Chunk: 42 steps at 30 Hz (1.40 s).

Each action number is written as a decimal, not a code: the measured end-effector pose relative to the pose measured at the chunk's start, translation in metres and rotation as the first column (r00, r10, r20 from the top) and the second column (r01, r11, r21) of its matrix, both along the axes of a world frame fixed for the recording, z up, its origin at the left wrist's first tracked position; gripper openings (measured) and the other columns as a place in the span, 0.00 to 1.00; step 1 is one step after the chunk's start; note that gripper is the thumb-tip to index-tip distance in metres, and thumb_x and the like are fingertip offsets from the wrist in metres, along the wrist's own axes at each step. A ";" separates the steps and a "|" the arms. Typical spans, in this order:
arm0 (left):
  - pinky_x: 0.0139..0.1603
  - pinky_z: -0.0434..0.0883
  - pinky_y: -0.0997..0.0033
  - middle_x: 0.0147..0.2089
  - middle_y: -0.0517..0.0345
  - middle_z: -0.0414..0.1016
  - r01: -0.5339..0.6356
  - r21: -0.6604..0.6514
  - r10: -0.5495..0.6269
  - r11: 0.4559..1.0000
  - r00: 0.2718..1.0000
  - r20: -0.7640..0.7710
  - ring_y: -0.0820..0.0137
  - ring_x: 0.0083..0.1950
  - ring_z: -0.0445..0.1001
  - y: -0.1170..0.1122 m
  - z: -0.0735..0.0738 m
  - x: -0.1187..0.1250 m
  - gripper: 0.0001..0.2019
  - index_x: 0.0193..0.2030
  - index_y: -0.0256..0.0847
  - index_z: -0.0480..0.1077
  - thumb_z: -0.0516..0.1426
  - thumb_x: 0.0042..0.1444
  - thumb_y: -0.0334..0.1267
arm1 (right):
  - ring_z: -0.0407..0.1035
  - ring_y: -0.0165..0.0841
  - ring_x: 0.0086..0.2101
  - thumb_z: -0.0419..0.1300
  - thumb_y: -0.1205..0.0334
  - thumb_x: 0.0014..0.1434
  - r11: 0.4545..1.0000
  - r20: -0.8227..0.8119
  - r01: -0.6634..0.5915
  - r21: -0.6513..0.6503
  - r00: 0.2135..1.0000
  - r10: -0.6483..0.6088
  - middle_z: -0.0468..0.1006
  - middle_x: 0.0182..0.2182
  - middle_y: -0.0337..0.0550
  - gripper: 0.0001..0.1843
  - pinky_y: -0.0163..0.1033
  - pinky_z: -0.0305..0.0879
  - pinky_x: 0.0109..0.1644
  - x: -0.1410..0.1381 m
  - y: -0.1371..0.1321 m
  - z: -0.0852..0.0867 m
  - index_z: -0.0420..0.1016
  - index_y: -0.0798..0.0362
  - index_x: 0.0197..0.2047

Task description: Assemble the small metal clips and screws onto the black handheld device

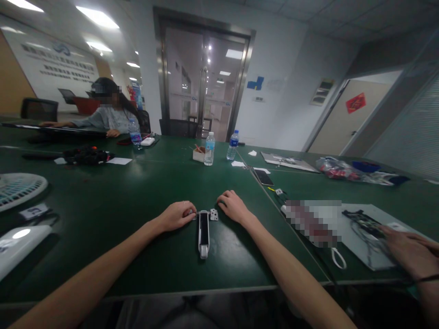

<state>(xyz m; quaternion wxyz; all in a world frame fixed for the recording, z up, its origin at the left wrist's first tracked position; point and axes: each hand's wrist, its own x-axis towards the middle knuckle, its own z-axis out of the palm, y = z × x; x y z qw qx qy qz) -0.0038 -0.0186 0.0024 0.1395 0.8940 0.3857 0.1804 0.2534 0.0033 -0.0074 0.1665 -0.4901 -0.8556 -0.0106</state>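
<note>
A long, narrow device with a black face and white edges lies on the green table, its white end toward me. At its far end sits a metal hinge-like bracket with holed plates on both sides. My left hand has its thumb and fingers closed at the left plate, which they partly cover. Just right of the bracket, my right hand rests on the table with loosely bent fingers apart, holding nothing visible.
Two water bottles and a small box stand ahead. A phone lies to the right. Another person's hands work over a circuit board at far right. A white fan grille is left; a seated person is beyond.
</note>
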 end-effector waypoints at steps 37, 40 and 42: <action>0.32 0.61 0.73 0.32 0.58 0.68 0.002 0.003 -0.002 1.000 1.000 -0.027 0.71 0.31 0.65 -0.001 -0.001 -0.001 0.11 0.42 0.37 0.70 0.51 0.59 0.41 | 0.67 0.27 0.27 0.55 0.59 0.54 0.897 -0.413 -0.117 -0.427 0.907 -0.079 0.76 0.27 0.40 0.11 0.32 0.59 0.31 -0.012 -0.014 0.006 0.76 0.57 0.31; 0.31 0.61 0.73 0.31 0.58 0.67 -0.013 0.014 0.014 1.000 0.999 -0.035 0.71 0.30 0.65 0.001 -0.004 -0.002 0.12 0.41 0.38 0.70 0.51 0.59 0.42 | 0.68 0.28 0.28 0.56 0.59 0.53 0.884 -0.451 -0.146 -0.445 0.889 -0.080 0.77 0.27 0.41 0.11 0.32 0.60 0.32 -0.010 -0.010 0.000 0.76 0.57 0.31; 0.31 0.61 0.73 0.31 0.59 0.67 -0.018 0.019 0.019 1.000 0.999 -0.033 0.72 0.30 0.65 0.001 -0.005 -0.002 0.12 0.41 0.38 0.70 0.51 0.59 0.43 | 0.69 0.28 0.29 0.57 0.58 0.53 0.871 -0.482 -0.180 -0.458 0.873 -0.073 0.78 0.28 0.41 0.11 0.32 0.61 0.32 -0.010 -0.008 -0.003 0.76 0.56 0.31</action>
